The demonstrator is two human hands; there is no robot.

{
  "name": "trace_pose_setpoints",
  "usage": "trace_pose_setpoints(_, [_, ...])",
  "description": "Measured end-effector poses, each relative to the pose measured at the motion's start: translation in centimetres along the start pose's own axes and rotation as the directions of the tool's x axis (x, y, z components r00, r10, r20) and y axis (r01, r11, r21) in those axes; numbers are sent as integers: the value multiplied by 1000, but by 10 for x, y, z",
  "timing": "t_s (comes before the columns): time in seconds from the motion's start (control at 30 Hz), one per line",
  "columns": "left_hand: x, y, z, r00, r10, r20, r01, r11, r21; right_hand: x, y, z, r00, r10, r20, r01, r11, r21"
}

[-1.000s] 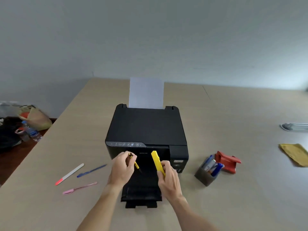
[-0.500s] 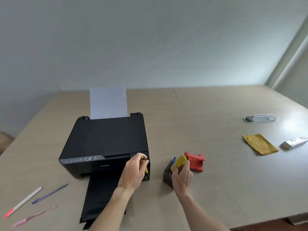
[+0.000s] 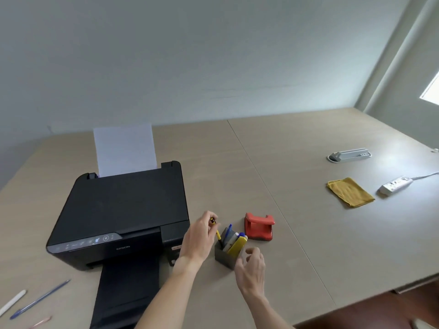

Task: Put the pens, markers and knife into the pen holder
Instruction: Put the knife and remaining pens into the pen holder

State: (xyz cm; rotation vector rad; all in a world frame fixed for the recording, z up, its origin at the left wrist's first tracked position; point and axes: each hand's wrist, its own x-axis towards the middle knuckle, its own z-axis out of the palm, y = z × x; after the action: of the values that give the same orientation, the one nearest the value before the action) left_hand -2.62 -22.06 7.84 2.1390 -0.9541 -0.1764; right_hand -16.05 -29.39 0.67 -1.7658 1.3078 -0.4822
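Observation:
A dark grey pen holder [image 3: 224, 257] stands on the table right of the printer. Blue markers [image 3: 228, 231] and the yellow knife [image 3: 237, 245] stick out of it. My left hand [image 3: 198, 238] grips a thin yellow pen [image 3: 216, 230] whose lower tip points down at the holder's left rim. My right hand [image 3: 251, 263] hovers just beside the holder with fingers apart, holding nothing. At the far left edge lie a white pen [image 3: 11, 302], a blue pen [image 3: 39, 299] and a pink pen [image 3: 41, 322].
A black printer [image 3: 118, 214] with a sheet of paper [image 3: 124, 149] and an extended tray fills the left. A red object [image 3: 259, 225] stands behind the holder. Farther right lie a yellow cloth [image 3: 349, 192], a power strip [image 3: 394, 186] and a grey desk socket [image 3: 349, 155].
My right hand carried the yellow knife to the holder, left it inside and let go. My left hand brought the yellow pen over to the holder. The view swung right.

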Motion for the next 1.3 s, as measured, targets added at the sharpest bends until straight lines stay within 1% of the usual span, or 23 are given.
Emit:
trace_pose_setpoints(0.1, [0, 0, 14, 998, 1, 62, -5, 998, 65, -4, 7, -7, 1000, 19, 17, -19, 1000, -23])
trace_pose_setpoints(0.17, [-1, 0, 21, 997, 3, 81, -8, 998, 69, -8, 12, -10, 999, 12, 45, -8, 996, -90])
trace_pose_setpoints(0.3, [-8, -5, 22, 996, 1, 88, -5, 999, 43, -19, 21, -6, 978, -62, 201, 125, 940, -317])
trace_pose_setpoints(0.37, [-15, -14, 16, 996, 14, 89, -18, 999, 34, -26, 17, 1, 964, -81, 255, 175, 912, -371])
trace_pose_setpoints(0.43, [-25, -27, 5, 994, 28, 104, -32, 999, 36, -33, 9, 10, 956, -99, 278, 207, 895, -395])
trace_pose_setpoints(0.53, [-46, -58, -21, 990, -7, 137, -3, 998, 70, -47, -7, 35, 943, -127, 307, 253, 873, -417])
trace_pose_setpoints(0.6, [-59, -83, -43, 988, -60, 140, 46, 994, 99, -56, -22, 55, 928, -158, 337, 301, 852, -429])
trace_pose_setpoints(0.7, [-79, -125, -83, 979, -153, 132, 136, 982, 130, -71, -47, 91, 894, -215, 393, 376, 836, -399])
trace_pose_setpoints(0.8, [-100, -168, -126, 969, -239, 68, 226, 960, 165, -91, -74, 133, 839, -280, 467, 470, 805, -362])
trace_pose_setpoints(0.93, [-135, -232, -185, 910, -412, -40, 410, 883, 229, -125, -112, 199, 739, -371, 563, 603, 737, -305])
trace_pose_setpoints(1.03, [-164, -282, -223, 839, -535, -102, 542, 804, 244, -158, -141, 253, 651, -405, 642, 673, 699, -241])
trace_pose_setpoints(1.1, [-184, -312, -243, 787, -601, -138, 616, 750, 240, -183, -153, 289, 613, -410, 675, 692, 692, -208])
trace_pose_setpoints(1.2, [-210, -351, -264, 736, -658, -157, 673, 688, 269, -214, -163, 341, 547, -410, 730, 736, 651, -186])
trace_pose_setpoints(1.23, [-217, -363, -268, 718, -677, -161, 694, 676, 248, -221, -163, 357, 526, -412, 744, 756, 627, -187])
trace_pose_setpoints(1.27, [-224, -373, -271, 696, -702, -152, 715, 659, 233, -225, -165, 371, 506, -410, 759, 784, 585, -206])
trace_pose_setpoints(1.3, [-230, -384, -274, 690, -711, -137, 718, 647, 256, -228, -167, 384, 501, -404, 765, 804, 546, -238])
